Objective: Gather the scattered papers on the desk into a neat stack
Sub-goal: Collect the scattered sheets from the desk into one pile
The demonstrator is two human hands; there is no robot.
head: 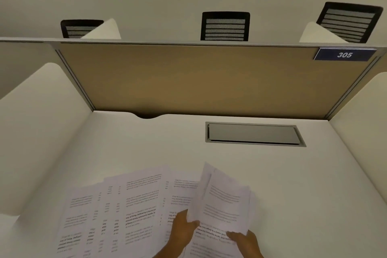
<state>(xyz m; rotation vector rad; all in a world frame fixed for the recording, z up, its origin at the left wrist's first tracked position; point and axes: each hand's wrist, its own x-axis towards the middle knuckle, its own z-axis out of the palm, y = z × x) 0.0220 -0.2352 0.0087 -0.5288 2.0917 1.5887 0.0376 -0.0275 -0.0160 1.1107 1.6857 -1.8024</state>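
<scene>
Several white printed papers (129, 205) lie fanned and overlapping on the near half of the white desk (146, 146). A small bundle of sheets (225, 201) is lifted off the desk, tilted up toward me. My left hand (182, 230) grips the bundle's lower left corner. My right hand (244, 241) pinches its lower right edge. More printed sheets lie flat beneath both hands, partly hidden by them.
White side dividers (41, 132) wall the desk left and right, and a tan pinboard panel (205, 81) closes the back. A grey cable hatch (254, 134) is set in the desk at right rear. Black chair backs (225, 26) show beyond.
</scene>
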